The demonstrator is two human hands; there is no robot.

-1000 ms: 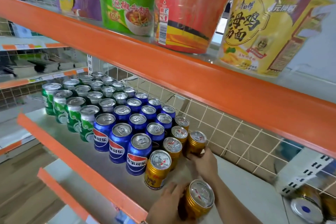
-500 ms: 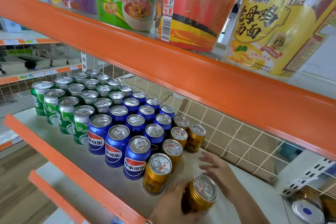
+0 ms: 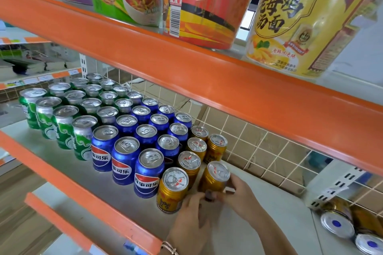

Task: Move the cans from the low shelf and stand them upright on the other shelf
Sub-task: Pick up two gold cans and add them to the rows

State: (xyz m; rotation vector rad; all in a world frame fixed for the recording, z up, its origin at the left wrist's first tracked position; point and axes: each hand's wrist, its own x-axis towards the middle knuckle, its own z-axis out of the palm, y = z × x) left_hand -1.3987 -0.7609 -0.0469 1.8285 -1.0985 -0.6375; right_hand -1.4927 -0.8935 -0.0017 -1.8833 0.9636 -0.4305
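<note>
Head view, shelf inspection. Both hands now bear on one gold can (image 3: 214, 178): the left hand (image 3: 192, 216) has its fingers (image 3: 202, 197) curled round the near lower side, and the right hand (image 3: 242, 196) has its fingers (image 3: 230, 189) closed against the far side. Half a second ago the right hand was open and clear of this can, which sat nearer the shelf front in the left hand alone; a second ago the right hand was at the rear gold can (image 3: 216, 147).

Position of the held can: upright or very nearly so, on the grey middle shelf (image 3: 269, 209), just right of the front gold can (image 3: 173, 189) and ahead of the rear one. Whether its base is fully seated cannot be told (the hands hide it).

Judgement: the can has been carried in from the shelf edge to open a second place in the right-hand gold column, and the placing step is nearly finished, with only release outstanding.

Remaining stock: cans lying on their sides (image 3: 337, 223) at lower right, ends toward the camera, so the task is not done. Green cans (image 3: 64, 128) and blue cans (image 3: 124, 159) stand in orderly rows to the left. Risk noted: the gold cans stand close together, so a careless withdrawal could knock a neighbour.
</note>
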